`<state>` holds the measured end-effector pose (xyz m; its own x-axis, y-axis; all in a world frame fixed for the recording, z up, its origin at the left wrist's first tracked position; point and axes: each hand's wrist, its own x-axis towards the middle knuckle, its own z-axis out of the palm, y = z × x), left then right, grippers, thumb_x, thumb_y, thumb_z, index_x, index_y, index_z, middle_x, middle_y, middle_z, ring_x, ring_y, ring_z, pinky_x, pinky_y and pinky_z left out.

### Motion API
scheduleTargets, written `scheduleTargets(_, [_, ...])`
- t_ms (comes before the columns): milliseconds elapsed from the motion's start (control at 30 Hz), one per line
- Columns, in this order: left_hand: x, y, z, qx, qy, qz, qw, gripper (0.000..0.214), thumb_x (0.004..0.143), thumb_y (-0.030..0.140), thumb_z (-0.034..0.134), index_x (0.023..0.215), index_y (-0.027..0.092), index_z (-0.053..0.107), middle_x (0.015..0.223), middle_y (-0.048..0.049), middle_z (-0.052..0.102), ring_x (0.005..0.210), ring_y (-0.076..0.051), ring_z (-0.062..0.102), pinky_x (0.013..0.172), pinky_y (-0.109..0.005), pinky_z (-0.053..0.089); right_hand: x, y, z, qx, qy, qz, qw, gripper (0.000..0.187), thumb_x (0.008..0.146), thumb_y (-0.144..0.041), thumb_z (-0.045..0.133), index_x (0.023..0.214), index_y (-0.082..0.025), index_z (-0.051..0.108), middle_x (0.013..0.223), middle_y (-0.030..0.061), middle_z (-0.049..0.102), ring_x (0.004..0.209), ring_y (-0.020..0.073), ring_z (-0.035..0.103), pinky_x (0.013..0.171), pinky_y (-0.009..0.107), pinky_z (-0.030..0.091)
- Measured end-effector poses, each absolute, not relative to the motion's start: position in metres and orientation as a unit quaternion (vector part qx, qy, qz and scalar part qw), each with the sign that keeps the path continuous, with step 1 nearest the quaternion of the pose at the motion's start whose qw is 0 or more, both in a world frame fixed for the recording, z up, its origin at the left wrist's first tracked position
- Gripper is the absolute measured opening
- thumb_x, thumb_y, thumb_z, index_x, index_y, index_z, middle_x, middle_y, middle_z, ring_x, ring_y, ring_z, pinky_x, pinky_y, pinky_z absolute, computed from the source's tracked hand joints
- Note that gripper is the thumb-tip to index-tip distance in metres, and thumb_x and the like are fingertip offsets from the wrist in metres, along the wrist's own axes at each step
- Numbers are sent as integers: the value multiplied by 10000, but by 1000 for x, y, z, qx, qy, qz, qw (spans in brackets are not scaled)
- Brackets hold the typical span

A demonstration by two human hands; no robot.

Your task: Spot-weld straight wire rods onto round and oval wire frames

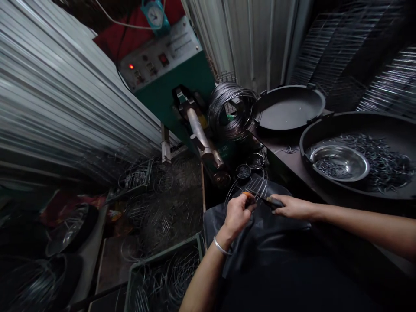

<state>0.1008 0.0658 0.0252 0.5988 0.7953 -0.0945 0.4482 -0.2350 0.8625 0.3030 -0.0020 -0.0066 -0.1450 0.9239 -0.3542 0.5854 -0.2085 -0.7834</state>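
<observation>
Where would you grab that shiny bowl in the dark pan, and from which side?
Grip the shiny bowl by its rim, probably on the right as seen here, coming from above. The wall of the dark pan may hinder a sideways reach; the bowl's inside is bare at right, while metal bits gather toward its left.

We note: machine [178, 82] deep green, control panel [180, 41] pale grey, indicator light [131, 66] glowing red. Cloth [112, 41] dark red; clock [156, 17] turquoise, dial white. Corrugated wall [65, 86] striped in light and dark grey. We log wire coil [224, 97] silvery, large pan [398, 130] charcoal grey, bowl [355, 162] bright silver, crate [165, 251] dull green. Also: apron [260, 234] black, bracelet [221, 247] silver, tool handle [275, 202] black, wire frame [260, 185] pale silver lines. We see orange on the left hand [238, 212].
</observation>
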Motion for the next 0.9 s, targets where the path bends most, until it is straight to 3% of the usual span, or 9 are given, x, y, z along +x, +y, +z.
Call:
scheduleTargets(233, [106,45,-28,761,419,195,455,62,740,178,583,798,189,603,778,-10,670,731,-140,611,703,-235,448,307,-8,-44,-649,-636,395,137,335,756,-403,564,979,-159,615,934,101,674,854,231,624,778,292,451])
scheduleTargets(433, [97,25,-75,746,438,193,464,146,757,285,545,843,187,610,816,-52,689,768,-184,640,736,-287,475,305,-18,-75,-637,-671,365,100,331,732,-349,597,1005,-165,627,974,97,679,885,236,631,752,278,453])
scheduleTargets(733, [86,39,-104,654,530,216,495,424,587,506,643,839,165,644,818,-88,699,810,-250,654,778,-335,498,289,1,-80,-655,-671,344,56,432,723,-374,591,1074,-123,610,1010,141,668,901,262,635,731,312,465])
scheduleTargets(900, [82,43,-116,618,590,250,455,338,593,440,669,814,186,642,755,-46,691,771,-239,653,739,-323,507,287,14,-101,-638,-695,326,60,474,726,-411,589,1092,-109,580,1005,151,657,863,265,639,700,327,478])
